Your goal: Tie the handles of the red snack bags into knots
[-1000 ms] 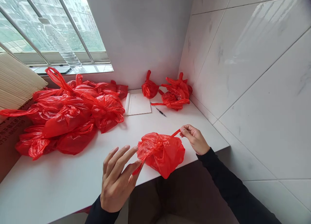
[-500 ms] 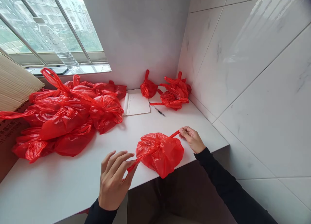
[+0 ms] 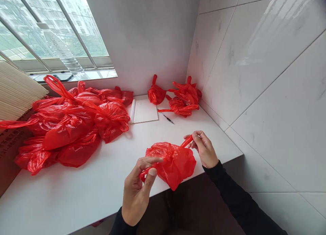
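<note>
A crumpled red plastic bag (image 3: pixel 175 162) lies at the front edge of the white counter (image 3: pixel 76 194), partly hanging over it. My left hand (image 3: pixel 137 191) pinches the bag's left handle strip between thumb and fingers. My right hand (image 3: pixel 203 148) pinches the right handle strip, which runs up from the bag to my fingertips. Both hands are closed on the handles, one on each side of the bag.
A big heap of red bags (image 3: pixel 71 121) covers the counter's left side beside a cardboard box (image 3: pixel 10 140). Two more tied red bags (image 3: pixel 178 97) sit in the back corner next to a notepad (image 3: pixel 144 111) and pen (image 3: pixel 166 116). A tiled wall rises on the right.
My left hand has moved right and closer to the bag, its fingers curling from spread to a pinch on the handle. My right hand lifted its handle slightly.
</note>
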`<state>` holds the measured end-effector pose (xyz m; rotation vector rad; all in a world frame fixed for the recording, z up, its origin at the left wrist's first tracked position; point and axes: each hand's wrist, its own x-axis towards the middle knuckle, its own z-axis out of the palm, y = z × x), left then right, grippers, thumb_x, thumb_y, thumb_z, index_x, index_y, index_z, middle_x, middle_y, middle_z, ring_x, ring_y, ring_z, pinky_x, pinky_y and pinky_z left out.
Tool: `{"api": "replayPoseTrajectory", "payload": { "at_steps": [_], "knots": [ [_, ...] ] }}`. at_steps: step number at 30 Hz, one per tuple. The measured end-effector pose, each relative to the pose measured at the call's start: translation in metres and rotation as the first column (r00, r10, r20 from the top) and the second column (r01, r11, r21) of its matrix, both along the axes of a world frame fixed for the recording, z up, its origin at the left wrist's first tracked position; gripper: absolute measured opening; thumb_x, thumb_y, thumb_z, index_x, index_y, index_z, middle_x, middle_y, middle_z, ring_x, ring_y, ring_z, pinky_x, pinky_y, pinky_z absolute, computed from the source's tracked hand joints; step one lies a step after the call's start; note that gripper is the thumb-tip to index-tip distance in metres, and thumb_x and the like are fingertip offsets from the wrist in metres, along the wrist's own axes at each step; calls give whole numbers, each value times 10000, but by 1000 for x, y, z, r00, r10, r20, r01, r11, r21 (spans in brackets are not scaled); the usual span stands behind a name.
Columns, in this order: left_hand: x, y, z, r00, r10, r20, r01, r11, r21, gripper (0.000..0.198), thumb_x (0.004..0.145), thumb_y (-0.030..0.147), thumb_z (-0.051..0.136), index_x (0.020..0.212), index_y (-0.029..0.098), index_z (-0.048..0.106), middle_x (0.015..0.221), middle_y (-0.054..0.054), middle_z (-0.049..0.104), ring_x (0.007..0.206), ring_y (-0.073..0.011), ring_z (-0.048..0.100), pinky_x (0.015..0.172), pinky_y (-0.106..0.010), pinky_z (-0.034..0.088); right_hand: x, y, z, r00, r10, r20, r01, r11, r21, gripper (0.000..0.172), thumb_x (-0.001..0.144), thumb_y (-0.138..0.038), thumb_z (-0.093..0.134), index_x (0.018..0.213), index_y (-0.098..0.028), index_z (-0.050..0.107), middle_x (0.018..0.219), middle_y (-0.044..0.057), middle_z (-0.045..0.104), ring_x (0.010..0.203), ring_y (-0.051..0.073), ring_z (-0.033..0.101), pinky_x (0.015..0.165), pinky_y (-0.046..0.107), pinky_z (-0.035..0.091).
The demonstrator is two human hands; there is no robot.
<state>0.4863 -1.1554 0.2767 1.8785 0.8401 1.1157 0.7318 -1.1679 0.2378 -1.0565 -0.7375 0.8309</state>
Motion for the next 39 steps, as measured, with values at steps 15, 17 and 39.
{"api": "replayPoseTrajectory", "payload": {
  "at_steps": [15, 17, 39],
  "knots": [
    [-19, 3, 0, 979, 160, 126, -118, 950, -291, 350, 1010, 412, 458, 722, 214, 441, 601, 40, 413, 618, -126, 378, 627, -267, 353, -10, 10, 26, 948, 153, -279, -158, 987, 6, 368, 782, -468, 786, 833, -207, 532, 640, -25, 666, 470, 57, 430, 496, 180, 437],
    [-27, 4, 0, 978, 187, 90, -156, 950, -271, 295, 1005, 406, 468, 773, 224, 484, 648, 32, 491, 656, -131, 450, 664, -266, 404, -12, 9, 22, 955, 160, -251, -167, 986, -10, 361, 809, -492, 754, 854, -210, 534, 686, -11, 689, 514, 76, 488, 547, 205, 473],
    [-10, 47, 31, 801, 291, -523, -136, 940, 314, 127, 852, 188, 511, 730, 209, 540, 649, 27, 553, 593, -134, 474, 575, -264, 404, 8, 4, -66, 999, -32, -29, 28, 990, -137, 413, 829, -580, 696, 1010, -212, 646, 912, 61, 672, 839, 202, 631, 761, 356, 589]
  ]
}}
